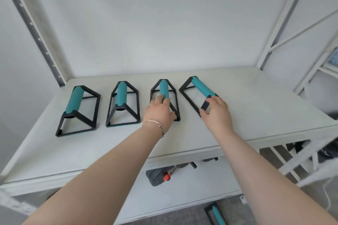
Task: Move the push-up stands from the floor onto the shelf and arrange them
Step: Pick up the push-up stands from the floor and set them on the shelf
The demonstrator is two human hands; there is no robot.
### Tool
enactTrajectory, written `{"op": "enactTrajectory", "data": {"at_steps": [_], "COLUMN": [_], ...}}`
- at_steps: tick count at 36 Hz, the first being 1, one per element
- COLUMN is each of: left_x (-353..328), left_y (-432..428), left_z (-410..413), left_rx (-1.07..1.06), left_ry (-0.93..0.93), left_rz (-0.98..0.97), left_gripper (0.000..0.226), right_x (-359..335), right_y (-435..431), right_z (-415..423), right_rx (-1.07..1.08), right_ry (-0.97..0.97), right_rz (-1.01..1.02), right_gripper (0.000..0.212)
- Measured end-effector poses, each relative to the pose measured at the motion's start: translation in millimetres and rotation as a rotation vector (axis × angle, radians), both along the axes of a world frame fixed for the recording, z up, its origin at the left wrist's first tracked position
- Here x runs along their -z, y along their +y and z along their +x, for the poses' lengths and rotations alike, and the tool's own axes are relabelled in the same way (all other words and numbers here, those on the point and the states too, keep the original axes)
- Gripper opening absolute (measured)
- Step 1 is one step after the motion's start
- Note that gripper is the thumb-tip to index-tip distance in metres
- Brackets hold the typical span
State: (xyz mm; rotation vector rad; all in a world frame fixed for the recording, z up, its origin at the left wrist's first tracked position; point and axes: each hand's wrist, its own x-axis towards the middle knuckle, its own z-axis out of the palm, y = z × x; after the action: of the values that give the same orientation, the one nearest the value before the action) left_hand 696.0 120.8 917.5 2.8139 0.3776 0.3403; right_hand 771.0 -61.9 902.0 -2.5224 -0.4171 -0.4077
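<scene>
Four push-up stands with black frames and teal grips are set in a row on the white shelf (256, 100). The first stand (77, 110) and the second stand (123, 104) are left untouched at the left of the row, near each other but apart. The third stand (164, 95) is gripped at its near end by the left hand (160, 113), whose fingers (157, 101) are closed over the teal grip (a thin bracelet (155, 124) is worn on that wrist). The fourth stand (198, 93), turned at an angle to the others, is held at its near black frame by the right hand (217, 113), thumb and fingers pinched narrowly on it. A fifth stand (215, 213) is seen on the floor below.
</scene>
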Motion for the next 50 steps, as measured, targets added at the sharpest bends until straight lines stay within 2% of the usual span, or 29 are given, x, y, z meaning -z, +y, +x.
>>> {"op": "enactTrajectory", "data": {"at_steps": [6, 14, 22, 26, 30, 37, 44, 50], "left_x": [7.6, 18.5, 35.2, 56.3, 89.0, 142.1, 211.3, 291.4], "left_y": [-22.8, -75.0, -158.0, -217.8, -280.3, -356.1, -385.9, -394.1], "left_z": [-34.1, -72.9, -103.7, -122.2, -144.5, -178.1, -200.3, -206.6], "left_rx": [0.023, 0.017, -0.114, -0.216, -0.307, -0.376, -0.390, -0.398], "left_ry": [-0.017, 0.072, 0.132, 0.137, 0.204, 0.367, 0.488, 0.625], "left_rz": [0.035, 0.069, 0.079, -0.002, -0.083, -0.107, -0.165, -0.259], "left_gripper": [0.049, 0.056, 0.056, 0.051, 0.052, 0.050, 0.041, 0.049], "right_x": [7.9, 17.8, 39.0, 58.5, 90.1, 154.3, 223.6, 292.6], "right_y": [-18.5, -64.6, -139.9, -189.6, -246.2, -316.2, -354.4, -371.7], "right_z": [-42.9, -71.4, -81.1, -90.6, -105.7, -139.1, -152.6, -146.0], "right_rx": [-0.019, -0.074, -0.209, -0.312, -0.376, -0.421, -0.396, -0.321], "right_ry": [-0.056, -0.110, -0.105, -0.086, 0.007, 0.204, 0.355, 0.486], "right_rz": [-0.040, -0.047, -0.029, -0.036, -0.069, -0.154, -0.243, -0.327], "right_gripper": [0.047, 0.050, 0.048, 0.047, 0.049, 0.049, 0.048, 0.045]}}
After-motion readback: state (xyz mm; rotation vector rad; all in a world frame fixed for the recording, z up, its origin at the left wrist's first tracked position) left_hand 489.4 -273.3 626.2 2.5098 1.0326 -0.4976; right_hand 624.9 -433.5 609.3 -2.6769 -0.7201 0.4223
